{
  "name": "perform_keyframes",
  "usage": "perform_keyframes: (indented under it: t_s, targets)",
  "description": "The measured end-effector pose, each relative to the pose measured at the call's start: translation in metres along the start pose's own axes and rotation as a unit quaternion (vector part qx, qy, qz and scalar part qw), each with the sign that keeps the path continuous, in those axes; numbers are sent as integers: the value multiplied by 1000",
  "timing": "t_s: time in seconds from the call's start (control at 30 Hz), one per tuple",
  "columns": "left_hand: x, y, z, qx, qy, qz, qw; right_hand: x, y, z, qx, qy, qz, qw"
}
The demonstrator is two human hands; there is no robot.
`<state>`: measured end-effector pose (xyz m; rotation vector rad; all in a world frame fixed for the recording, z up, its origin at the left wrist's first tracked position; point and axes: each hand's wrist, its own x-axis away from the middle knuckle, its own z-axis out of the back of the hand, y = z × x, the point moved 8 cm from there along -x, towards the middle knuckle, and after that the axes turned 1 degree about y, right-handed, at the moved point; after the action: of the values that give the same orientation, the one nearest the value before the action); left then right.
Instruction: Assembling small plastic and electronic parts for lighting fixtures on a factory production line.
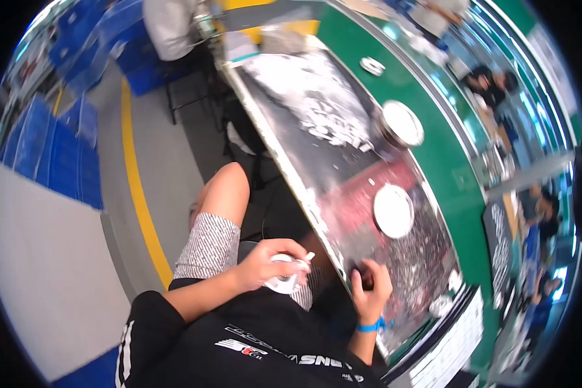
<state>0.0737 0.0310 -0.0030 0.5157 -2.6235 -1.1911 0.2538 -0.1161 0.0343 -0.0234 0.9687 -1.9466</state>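
Observation:
Over my lap, my left hand is closed around a white plastic part. It has a rounded body, and a short stub pokes out past my fingers. At the near edge of the worktable, my right hand has its fingers curled toward the thumb. Something dark shows between them, too blurred to name. A blue band circles that wrist. Beyond it on the table stands a round white-topped container.
A pile of small white parts lies farther along the table by clear plastic sheeting. Another round tub and a white ring-shaped piece are near the green strip. Papers lie at right; blue bins stand left.

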Motion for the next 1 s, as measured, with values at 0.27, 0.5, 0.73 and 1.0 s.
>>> perform_keyframes:
  t_s: [0.27,0.5,0.73,1.0]
  targets:
    - [-58,-72,-93,92,27,122,988,-3,15,48,-77,135,141,978]
    - [-83,-71,-99,46,-50,206,976,-13,5,46,-101,57,197,974]
    - [-119,-84,-99,37,-137,309,940,-10,27,46,-146,83,85,982]
    - [-175,-72,-70,94,-88,260,957,5,73,50,-76,239,-94,963]
